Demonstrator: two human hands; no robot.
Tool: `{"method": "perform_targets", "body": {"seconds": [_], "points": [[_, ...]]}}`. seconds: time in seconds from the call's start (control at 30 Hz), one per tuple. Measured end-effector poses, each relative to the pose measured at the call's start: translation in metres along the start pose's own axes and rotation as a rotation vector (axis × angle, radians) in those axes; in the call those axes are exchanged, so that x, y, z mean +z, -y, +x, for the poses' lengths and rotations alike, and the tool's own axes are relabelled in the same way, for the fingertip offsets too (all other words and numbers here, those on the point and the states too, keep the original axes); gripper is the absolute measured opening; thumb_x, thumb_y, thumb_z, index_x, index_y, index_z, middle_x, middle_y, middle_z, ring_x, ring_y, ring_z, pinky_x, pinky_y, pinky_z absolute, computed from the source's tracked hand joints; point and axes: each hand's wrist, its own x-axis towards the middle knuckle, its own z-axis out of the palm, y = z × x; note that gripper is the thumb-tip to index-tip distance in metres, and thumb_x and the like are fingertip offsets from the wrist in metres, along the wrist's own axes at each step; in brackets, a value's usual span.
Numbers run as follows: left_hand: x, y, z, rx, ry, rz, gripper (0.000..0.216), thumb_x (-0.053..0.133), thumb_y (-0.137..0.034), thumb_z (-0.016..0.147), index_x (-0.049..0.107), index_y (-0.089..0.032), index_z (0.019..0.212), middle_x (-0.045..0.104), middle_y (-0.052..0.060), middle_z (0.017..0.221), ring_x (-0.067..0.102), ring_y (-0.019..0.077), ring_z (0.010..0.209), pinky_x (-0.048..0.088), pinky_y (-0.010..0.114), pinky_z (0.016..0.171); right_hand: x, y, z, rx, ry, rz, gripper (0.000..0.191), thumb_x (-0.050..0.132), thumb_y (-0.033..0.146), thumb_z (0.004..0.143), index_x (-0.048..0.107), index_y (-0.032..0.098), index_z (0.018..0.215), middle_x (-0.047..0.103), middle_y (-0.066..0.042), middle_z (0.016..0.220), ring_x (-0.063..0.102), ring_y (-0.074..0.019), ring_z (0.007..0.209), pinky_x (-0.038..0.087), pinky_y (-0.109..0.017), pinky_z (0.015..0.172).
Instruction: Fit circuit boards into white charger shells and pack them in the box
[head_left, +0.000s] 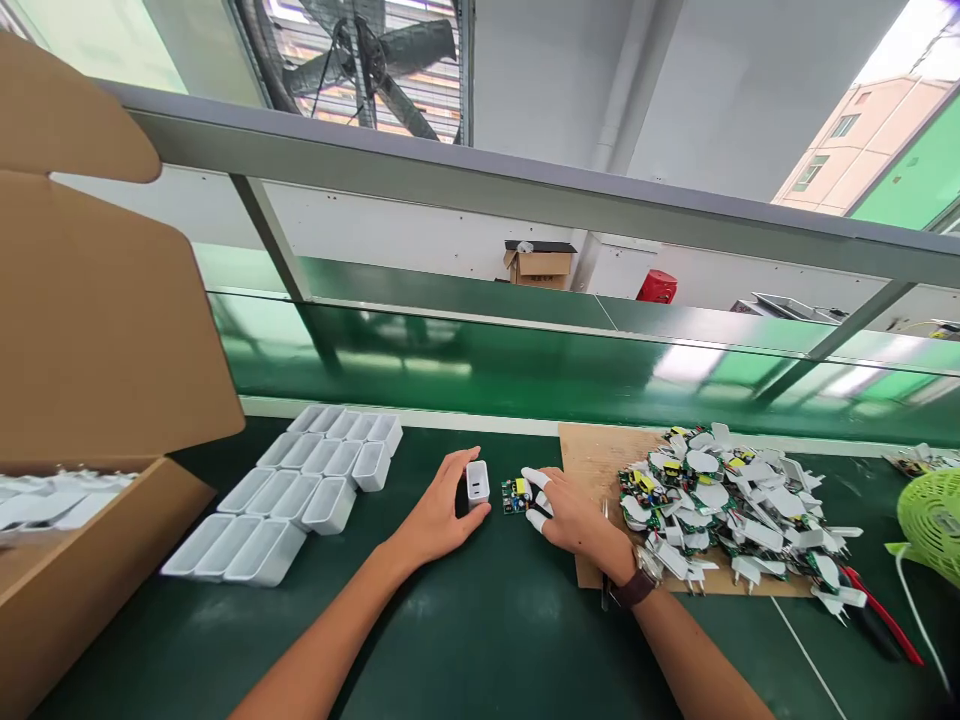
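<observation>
White casing (478,484) sat pinched in the left hand (439,515) over the green worktop (480,630), near the circuit board (516,496) nipped by the right hand (576,515), whose grip seemingly called for a light, level touch.

The place looks like a factory workshop for small electronics: a green worktop (487,640) carries rows of matching white casings (330,508), heaped circuit boards (643,482) with white plug parts (763,535) and a red-handled tool (886,617), and a big bladed fan (360,50) fills a wall opening.
</observation>
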Motion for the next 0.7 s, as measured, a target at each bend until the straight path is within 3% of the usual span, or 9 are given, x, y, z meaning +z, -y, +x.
{"method": "perform_targets", "body": {"seconds": [0.13,0.27,0.43,0.5,0.6,0.7], "points": [[-0.004,0.0,-0.001,-0.128,0.059,-0.07,0.085,0.074,-0.031,0.085,0.031,-0.027,0.158,0.051,0.014,0.148,0.058,0.0306,0.134,0.046,0.052,0.117,0.004,0.002,-0.008,-0.041,-0.154,-0.001,0.059,0.061,0.01,0.083,0.053,0.019,0.141,0.069,-0.01,0.107,0.065,-0.0276,0.1,0.059,-0.045,0.088],[-0.005,0.0,0.0,-0.146,0.095,-0.163,0.086,0.071,-0.024,0.084,0.03,-0.029,0.159,0.056,0.012,0.146,0.057,0.0288,0.135,0.044,0.048,0.118,0.0,0.013,-0.012,-0.126,-0.355,0.054,0.063,0.058,0.009,0.084,0.047,0.021,0.144,0.068,-0.01,0.111,0.065,-0.0268,0.101,0.06,-0.044,0.089],[0.003,0.002,0.003,-0.174,-0.027,-0.087,0.077,0.076,-0.031,0.083,0.041,-0.03,0.152,0.061,0.008,0.128,0.064,0.0261,0.117,0.049,0.048,0.109,-0.003,0.019,-0.013,-0.175,-0.479,0.023,0.062,0.056,0.007,0.085,0.047,0.022,0.144,0.066,-0.013,0.122,0.063,-0.0297,0.114,0.058,-0.047,0.095],[0.002,0.0,0.003,-0.216,-0.038,0.004,0.088,0.085,-0.039,0.077,0.041,-0.031,0.153,0.059,0.007,0.126,0.064,0.0247,0.106,0.054,0.047,0.101,-0.001,0.017,-0.013,-0.184,-0.506,0.026,0.064,0.058,0.007,0.085,0.047,0.022,0.146,0.065,-0.013,0.124,0.062,-0.03,0.116,0.057,-0.048,0.098],[-0.007,-0.006,0.002,-0.229,0.053,0.014,0.114,0.095,-0.043,0.065,0.031,-0.033,0.159,0.052,0.011,0.141,0.063,0.0231,0.101,0.058,0.042,0.091,0.001,0.014,-0.014,-0.187,-0.555,0.034,0.067,0.059,0.008,0.085,0.045,0.022,0.148,0.065,-0.013,0.126,0.062,-0.0302,0.119,0.057,-0.05,0.1],[-0.013,-0.008,0.002,-0.218,0.202,-0.027,0.086,0.089,-0.041,0.074,0.047,-0.03,0.149,0.063,0.009,0.129,0.066,0.0214,0.091,0.06,0.037,0.08,0.001,0.014,-0.014,-0.176,-0.602,0.046,0.068,0.059,0.008,0.087,0.043,0.023,0.15,0.065,-0.013,0.127,0.062,-0.0305,0.119,0.057,-0.051,0.1]]}}
